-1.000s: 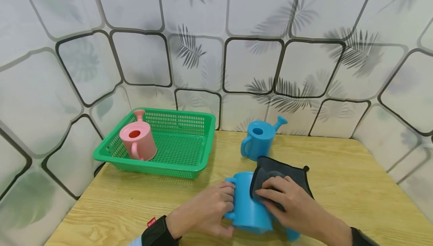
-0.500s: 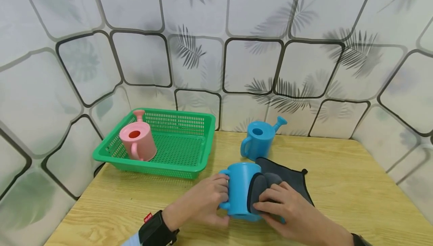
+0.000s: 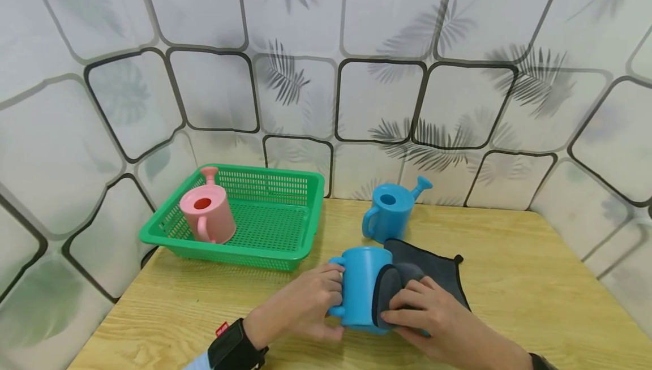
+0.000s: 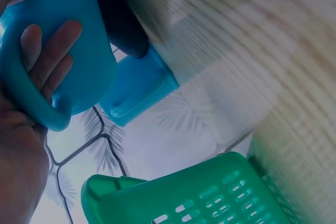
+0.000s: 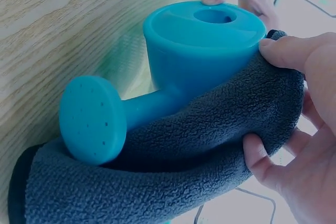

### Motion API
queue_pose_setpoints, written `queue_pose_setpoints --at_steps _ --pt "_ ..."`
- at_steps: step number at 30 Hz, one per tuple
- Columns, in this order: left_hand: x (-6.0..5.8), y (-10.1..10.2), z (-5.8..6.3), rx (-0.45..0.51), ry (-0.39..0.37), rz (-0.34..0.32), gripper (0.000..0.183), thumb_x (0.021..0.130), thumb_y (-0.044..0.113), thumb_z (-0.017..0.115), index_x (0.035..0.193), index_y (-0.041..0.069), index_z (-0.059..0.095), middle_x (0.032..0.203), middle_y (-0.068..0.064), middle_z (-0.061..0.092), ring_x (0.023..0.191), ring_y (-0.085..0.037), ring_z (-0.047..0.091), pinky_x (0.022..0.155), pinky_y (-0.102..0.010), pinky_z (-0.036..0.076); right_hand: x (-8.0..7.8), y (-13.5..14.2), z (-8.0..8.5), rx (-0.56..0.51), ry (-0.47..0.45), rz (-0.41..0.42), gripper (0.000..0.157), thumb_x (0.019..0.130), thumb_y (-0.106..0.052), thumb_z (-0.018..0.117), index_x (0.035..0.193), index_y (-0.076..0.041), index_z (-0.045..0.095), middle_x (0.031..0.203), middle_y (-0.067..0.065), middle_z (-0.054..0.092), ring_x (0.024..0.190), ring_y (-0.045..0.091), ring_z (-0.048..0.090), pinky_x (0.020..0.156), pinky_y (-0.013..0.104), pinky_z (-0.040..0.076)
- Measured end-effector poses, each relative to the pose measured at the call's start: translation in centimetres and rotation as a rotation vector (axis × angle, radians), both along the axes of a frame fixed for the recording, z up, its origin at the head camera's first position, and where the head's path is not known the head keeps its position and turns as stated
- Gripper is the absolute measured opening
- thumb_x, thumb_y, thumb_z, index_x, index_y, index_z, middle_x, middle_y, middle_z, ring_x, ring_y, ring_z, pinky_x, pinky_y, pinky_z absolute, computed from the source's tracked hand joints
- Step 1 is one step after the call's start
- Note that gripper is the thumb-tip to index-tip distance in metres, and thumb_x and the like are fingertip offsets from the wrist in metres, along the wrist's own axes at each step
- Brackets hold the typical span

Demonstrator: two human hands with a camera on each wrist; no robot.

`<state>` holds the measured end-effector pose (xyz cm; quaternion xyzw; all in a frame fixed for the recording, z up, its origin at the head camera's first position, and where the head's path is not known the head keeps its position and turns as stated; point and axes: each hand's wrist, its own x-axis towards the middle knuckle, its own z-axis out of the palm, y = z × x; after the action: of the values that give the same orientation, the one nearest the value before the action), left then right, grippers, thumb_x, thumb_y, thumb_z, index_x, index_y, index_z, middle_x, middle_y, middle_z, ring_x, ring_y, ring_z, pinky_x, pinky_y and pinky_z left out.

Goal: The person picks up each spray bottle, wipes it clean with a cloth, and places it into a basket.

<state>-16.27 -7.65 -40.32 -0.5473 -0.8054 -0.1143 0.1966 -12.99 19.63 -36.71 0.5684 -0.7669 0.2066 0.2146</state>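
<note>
A blue watering can [image 3: 359, 285] is held on its side near the table's front. My left hand [image 3: 318, 302] grips its handle, fingers [image 4: 55, 51] through the loop against the body and thumb on the rim. In the right wrist view the can's holed top and round sprinkler head [image 5: 92, 119] show. A dark grey fleecy cloth [image 5: 226, 108] is folded around the can's right side and under the spout. My right hand [image 3: 428, 319] pinches this cloth between thumb and fingers against the can. Part of the cloth [image 3: 433, 262] spreads out behind that hand.
Behind the cloth stands a second blue watering can [image 3: 389, 214], upright. At the left back, a green perforated basket [image 3: 292, 262] holds a pink watering can [image 3: 216, 217]. The wooden table [image 3: 509, 279] ends against a patterned curtain [image 3: 305, 93].
Over the last second the held can has shifted slightly up and left, its spout going out of sight behind cloth and hand. The cloth's folded edge has moved onto its body. Little differs since half a second ago.
</note>
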Motion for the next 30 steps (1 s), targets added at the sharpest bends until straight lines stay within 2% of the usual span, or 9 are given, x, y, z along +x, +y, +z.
queue_pose_setpoints --at_steps 5,11,15,19,23,30 --pt "0.1 0.1 0.0 0.000 0.012 -0.009 0.029 0.069 0.034 0.072 0.060 0.017 0.051 0.058 0.009 0.045 0.075 -0.010 0.052 0.108 -0.032 0.039 -0.3 0.1 0.0 -0.046 -0.001 -0.061 0.022 0.084 -0.023 0.075 0.106 -0.021 0.073 0.097 -0.006 0.067 0.086 0.009 0.057 0.071 0.029 0.047" --pt "0.4 0.4 0.0 0.015 0.048 -0.059 0.028 0.071 0.035 0.071 0.059 0.018 0.051 0.059 0.011 0.043 0.075 -0.009 0.050 0.110 -0.032 0.036 -0.7 0.5 0.2 -0.047 -0.066 -0.217 0.036 0.080 -0.016 0.078 0.114 -0.018 0.071 0.108 -0.002 0.064 0.096 0.014 0.058 0.073 0.042 0.053" --pt "0.7 0.5 0.0 0.028 0.097 -0.089 0.028 0.070 0.036 0.071 0.059 0.019 0.051 0.059 0.011 0.046 0.075 -0.009 0.052 0.107 -0.033 0.039 -1.1 0.6 0.2 -0.044 -0.092 -0.289 0.047 0.074 -0.007 0.080 0.119 -0.015 0.069 0.112 0.001 0.062 0.098 0.018 0.059 0.073 0.045 0.056" --pt "1.0 0.7 -0.1 0.024 0.110 -0.096 0.030 0.069 0.039 0.071 0.060 0.019 0.050 0.059 0.011 0.048 0.076 -0.009 0.052 0.106 -0.034 0.040 -1.9 0.8 0.0 -0.060 -0.079 -0.323 0.048 0.072 -0.001 0.080 0.118 -0.011 0.069 0.110 0.004 0.062 0.095 0.021 0.062 0.071 0.044 0.059" --pt "1.2 0.6 -0.2 0.009 0.106 -0.104 0.031 0.071 0.040 0.071 0.060 0.020 0.050 0.060 0.012 0.045 0.075 -0.009 0.050 0.106 -0.033 0.040 -2.4 1.1 -0.4 -0.065 -0.102 -0.353 0.044 0.074 -0.002 0.078 0.117 -0.008 0.069 0.107 0.004 0.064 0.095 0.020 0.064 0.072 0.044 0.060" --pt "1.3 0.7 -0.3 0.005 0.066 -0.095 0.031 0.071 0.038 0.070 0.059 0.020 0.049 0.062 0.011 0.041 0.076 -0.008 0.048 0.109 -0.031 0.037 -2.7 1.5 -0.7 -0.068 -0.124 -0.368 0.043 0.075 -0.001 0.077 0.117 -0.006 0.068 0.108 0.004 0.066 0.098 0.019 0.064 0.073 0.043 0.061"
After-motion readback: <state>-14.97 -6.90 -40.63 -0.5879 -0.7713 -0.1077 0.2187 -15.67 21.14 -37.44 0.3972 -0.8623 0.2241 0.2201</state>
